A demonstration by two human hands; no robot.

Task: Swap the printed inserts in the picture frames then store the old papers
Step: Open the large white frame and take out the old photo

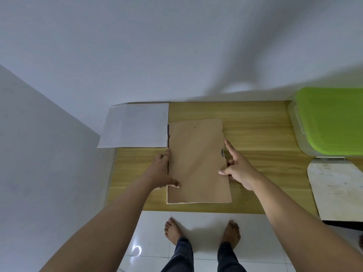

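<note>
A picture frame lies face down in the middle of the wooden table, its brown backing board facing up. My left hand grips the frame's left edge, thumb lying on the board. My right hand holds the right edge, thumb on the board and index finger stretched along the side near a dark tab. A white paper sheet lies at the table's far left corner, touching the frame's top-left.
A clear plastic box with a green lid stands at the far right. In front of it lies a worn white board over the table's right edge. White walls bound the far and left sides; my bare feet stand on white tiles.
</note>
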